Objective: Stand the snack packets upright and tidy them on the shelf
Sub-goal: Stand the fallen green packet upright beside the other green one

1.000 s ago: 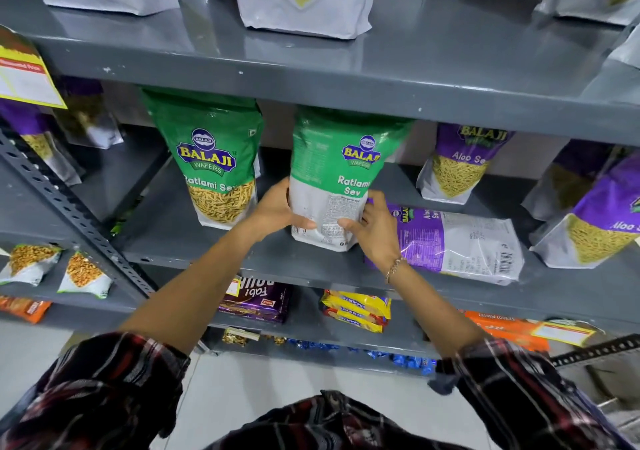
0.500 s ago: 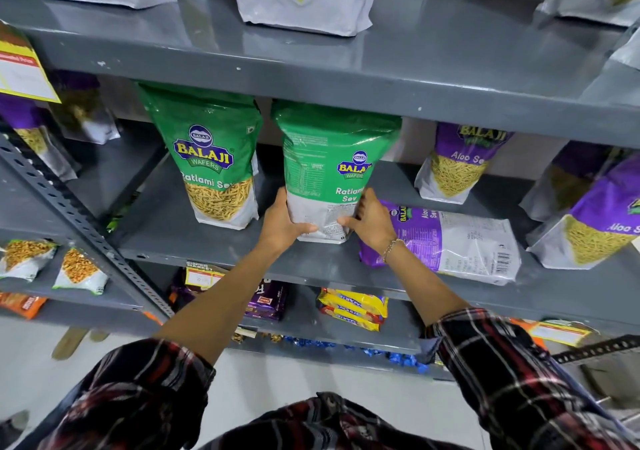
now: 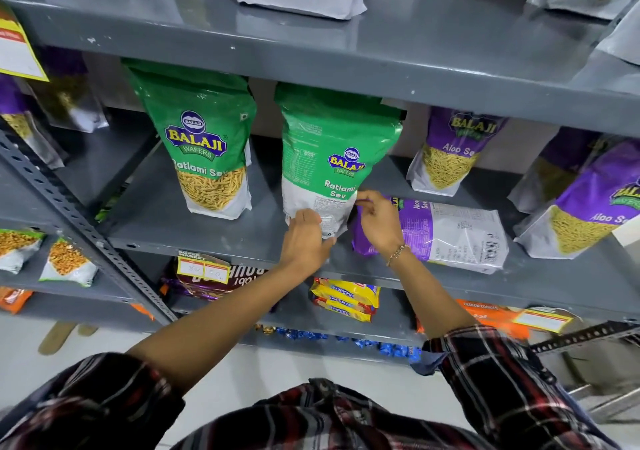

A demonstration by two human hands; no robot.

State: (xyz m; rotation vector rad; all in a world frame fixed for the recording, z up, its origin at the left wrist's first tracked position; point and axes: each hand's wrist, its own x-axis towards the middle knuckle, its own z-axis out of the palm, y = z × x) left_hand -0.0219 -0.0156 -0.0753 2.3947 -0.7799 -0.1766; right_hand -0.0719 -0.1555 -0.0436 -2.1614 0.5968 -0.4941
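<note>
- Since half a second ago, both hands have slid lower on the green packet (image 3: 332, 169), which now stands more upright with its back panel turned outward.
- Nearest the camera, plaid sleeves (image 3: 491, 373) are pushed up both forearms; a thin bracelet (image 3: 397, 253) circles the right wrist.
- Left hand (image 3: 304, 238) grasps the packet's white bottom corner, fingers pressed on the printed panel.
- Right hand (image 3: 379, 223) touches the packet's lower right edge with loosely curled fingertips; whether it truly pinches the edge cannot be told.
- Between the two hands, the packet's base rests on the grey shelf (image 3: 214, 238), green on top, white below, reading "Ratlami Sev".
- Just right of the right hand, a purple packet (image 3: 446, 235) lies flat on its side, barcode showing.
- Left of the grip, a second green packet (image 3: 204, 152) stands upright, its front showing yellow sev.
- Farther back and right, another purple packet (image 3: 450, 152) stands upright against the wall.
</note>
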